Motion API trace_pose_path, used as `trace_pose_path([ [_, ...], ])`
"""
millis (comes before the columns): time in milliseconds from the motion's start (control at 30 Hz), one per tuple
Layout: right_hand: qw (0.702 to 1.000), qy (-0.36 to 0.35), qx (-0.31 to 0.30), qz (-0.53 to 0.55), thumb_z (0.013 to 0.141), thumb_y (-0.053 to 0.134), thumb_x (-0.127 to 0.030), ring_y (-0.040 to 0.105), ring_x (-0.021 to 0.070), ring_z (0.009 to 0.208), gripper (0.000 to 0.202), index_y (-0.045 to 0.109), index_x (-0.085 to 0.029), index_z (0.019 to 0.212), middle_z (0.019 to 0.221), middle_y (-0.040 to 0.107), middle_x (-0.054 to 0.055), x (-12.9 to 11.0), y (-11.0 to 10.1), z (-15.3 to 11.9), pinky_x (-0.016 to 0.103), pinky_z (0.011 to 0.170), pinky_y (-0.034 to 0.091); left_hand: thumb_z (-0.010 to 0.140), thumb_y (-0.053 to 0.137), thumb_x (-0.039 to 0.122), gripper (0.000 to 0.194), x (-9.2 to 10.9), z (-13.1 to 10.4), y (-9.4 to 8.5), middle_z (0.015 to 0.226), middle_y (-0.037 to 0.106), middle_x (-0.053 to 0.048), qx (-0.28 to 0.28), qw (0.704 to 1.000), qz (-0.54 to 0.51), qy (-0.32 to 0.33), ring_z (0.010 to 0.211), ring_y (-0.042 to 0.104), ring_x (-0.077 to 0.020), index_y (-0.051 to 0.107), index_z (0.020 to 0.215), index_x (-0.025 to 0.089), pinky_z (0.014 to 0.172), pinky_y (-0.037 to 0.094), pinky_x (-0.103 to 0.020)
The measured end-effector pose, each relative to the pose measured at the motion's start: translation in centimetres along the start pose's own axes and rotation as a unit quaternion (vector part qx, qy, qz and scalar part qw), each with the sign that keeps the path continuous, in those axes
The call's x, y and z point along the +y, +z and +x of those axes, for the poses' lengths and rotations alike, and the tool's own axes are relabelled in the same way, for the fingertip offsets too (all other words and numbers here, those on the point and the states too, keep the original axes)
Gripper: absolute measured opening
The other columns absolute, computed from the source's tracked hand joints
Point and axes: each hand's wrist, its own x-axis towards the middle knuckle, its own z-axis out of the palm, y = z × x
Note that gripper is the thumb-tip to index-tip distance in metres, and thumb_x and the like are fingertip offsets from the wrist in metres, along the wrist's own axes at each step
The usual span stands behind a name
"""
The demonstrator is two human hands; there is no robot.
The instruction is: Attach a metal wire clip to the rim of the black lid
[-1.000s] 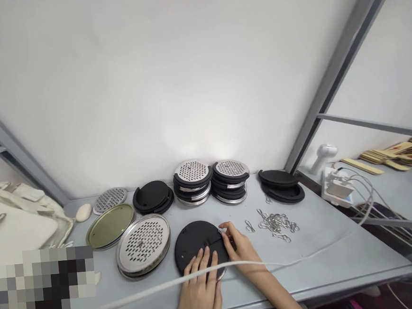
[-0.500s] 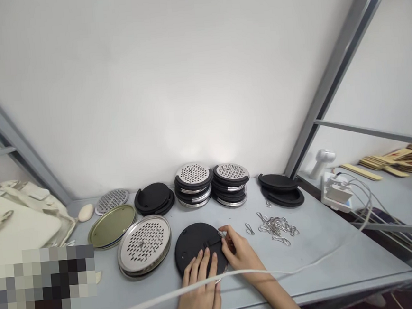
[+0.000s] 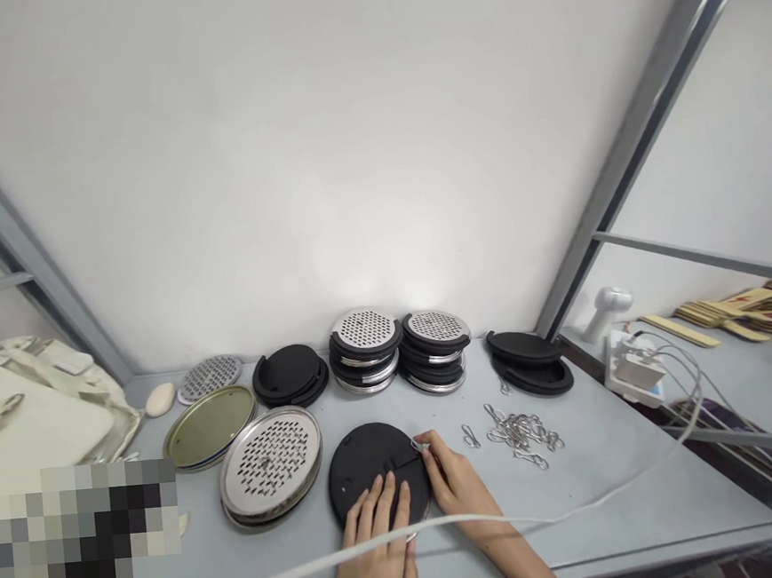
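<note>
A round black disc [image 3: 365, 455] with a short slot lies on the grey table in front of me. My left hand [image 3: 379, 539] rests flat on its near part, fingers stretched out and slightly apart. At the disc's right edge, my right hand [image 3: 451, 475] pinches a small silver wire clip [image 3: 418, 445] between thumb and forefinger. How the clip sits against the disc is partly hidden by the fingers. To the right of that hand lie a single wire clip [image 3: 471, 436] and a loose pile of wire clips [image 3: 524, 431].
Perforated metal discs [image 3: 272, 463] and an olive lid [image 3: 210, 425] lie left. Behind stand two stacks [image 3: 366, 329] [image 3: 437, 326] of black holders with grater-like plates, and more black holders [image 3: 289, 372] [image 3: 529, 358]. A white cable [image 3: 544, 519] crosses in front. A cream bag [image 3: 34, 406] sits far left.
My right fingertips have shifted slightly at the disc's edge, and the clip between them shows more clearly. My left hand stays on the disc. The whole view has moved a little.
</note>
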Motion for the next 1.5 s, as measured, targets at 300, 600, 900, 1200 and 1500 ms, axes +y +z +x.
trace_pose_path([
  [300, 0.999, 0.039, -0.011, -0.030, 0.095, 0.025, -0.031, 0.063, 0.0200, 0.075, 0.026, 0.045, -0.019, 0.106, 0.090, 0.065, 0.009, 0.1, 0.2, 0.0, 0.030, 0.068, 0.047, 0.088, 0.048, 0.026, 0.043, -0.8, -0.8, 1.4, 0.131, 0.054, -0.006, -0.002, 0.999, 0.024, 0.033, 0.124, 0.044, -0.0191, 0.050, 0.129, 0.015, 0.102, 0.032, -0.029],
  [600, 0.997, 0.064, -0.051, -0.010, 0.095, 0.022, -0.032, 0.057, 0.0176, 0.056, 0.024, 0.041, -0.019, 0.105, 0.067, 0.058, 0.001, 0.5, 0.2, 1.0, 0.025, 0.052, 0.039, 0.089, 0.043, 0.020, 0.046, -1.7, 0.1, 1.1, 0.132, 0.054, -0.003, -0.027, 1.000, 0.008, -0.009, 0.125, 0.042, -0.0162, 0.044, 0.135, 0.020, 0.100, 0.032, -0.030],
  [900, 0.996, 0.029, -0.070, -0.053, 0.095, 0.027, -0.030, 0.052, 0.0145, 0.050, 0.019, 0.043, -0.020, 0.094, 0.060, 0.055, -0.002, 0.2, -0.5, 4.4, 0.023, 0.052, 0.033, 0.091, 0.040, 0.025, 0.044, -2.8, 3.5, -1.1, 0.138, 0.044, -0.009, -0.164, 0.981, -0.100, -0.032, 0.125, 0.042, -0.0225, 0.042, 0.135, 0.017, 0.101, 0.037, -0.037],
  [1200, 0.994, 0.005, -0.089, -0.057, 0.092, 0.033, -0.026, 0.046, 0.0123, 0.048, 0.013, 0.044, -0.021, 0.089, 0.059, 0.053, -0.003, 1.0, -1.1, 5.9, 0.022, 0.051, 0.030, 0.094, 0.032, 0.031, 0.053, -3.6, 6.1, 3.6, 0.144, 0.035, -0.018, -0.163, 0.982, -0.079, -0.047, 0.133, 0.033, -0.0268, 0.031, 0.139, 0.003, 0.104, 0.035, -0.038],
  [1500, 0.988, -0.012, -0.084, -0.130, 0.095, 0.028, -0.029, 0.055, 0.0147, 0.053, 0.021, 0.046, -0.020, 0.088, 0.061, 0.055, -0.001, 2.2, -0.7, 7.4, 0.024, 0.053, 0.029, 0.091, 0.035, 0.021, 0.063, -2.3, 6.7, 5.5, 0.140, 0.038, -0.024, -0.132, 0.983, 0.013, -0.124, 0.132, 0.034, -0.0300, 0.010, 0.145, 0.000, 0.103, 0.035, -0.044],
])
